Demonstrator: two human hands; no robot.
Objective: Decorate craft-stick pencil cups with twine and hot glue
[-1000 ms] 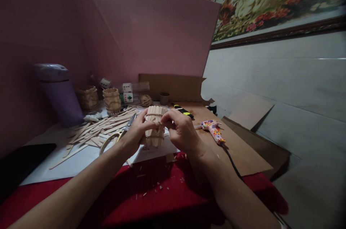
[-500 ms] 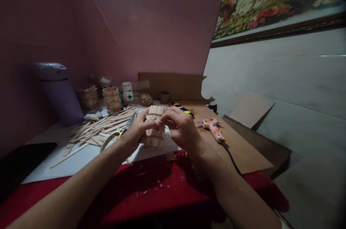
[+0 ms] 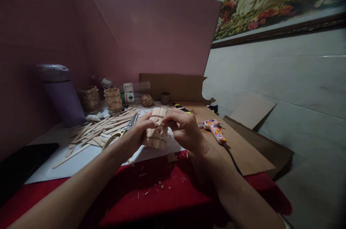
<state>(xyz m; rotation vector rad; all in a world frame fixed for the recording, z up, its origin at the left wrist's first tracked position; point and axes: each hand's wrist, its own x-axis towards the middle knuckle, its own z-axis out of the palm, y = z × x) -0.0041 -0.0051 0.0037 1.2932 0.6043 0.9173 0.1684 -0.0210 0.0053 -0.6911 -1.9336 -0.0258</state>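
A small cup covered in upright wooden craft sticks point(image 3: 156, 139), with bands of twine around it, is tilted slightly between my hands. My left hand point(image 3: 142, 128) is closed around its left side, thumb across the front. On the right side, the bent fingertips of my right hand point(image 3: 180, 124) pinch together against the cup's surface; whatever is between them is too small to make out. Scissors point(image 3: 123, 131) with gold handles lie just left of my left hand. To the right of my right hand rests a flower-patterned glue gun point(image 3: 214, 130) on a cardboard sheet point(image 3: 238, 153).
Loose craft sticks point(image 3: 94, 131) are strewn at left. Behind them stand two stick-covered cups point(image 3: 112, 101), a purple bottle point(image 3: 63, 99), a twine ball point(image 3: 146, 100) and a small pot point(image 3: 165, 98). A utility knife point(image 3: 181, 107) lies beyond my right hand. Wood scraps dot the red cloth point(image 3: 151, 200).
The cup leans a little more and has shifted slightly. Both hands stay on it, with the right fingertips still at its surface. The view has moved a touch.
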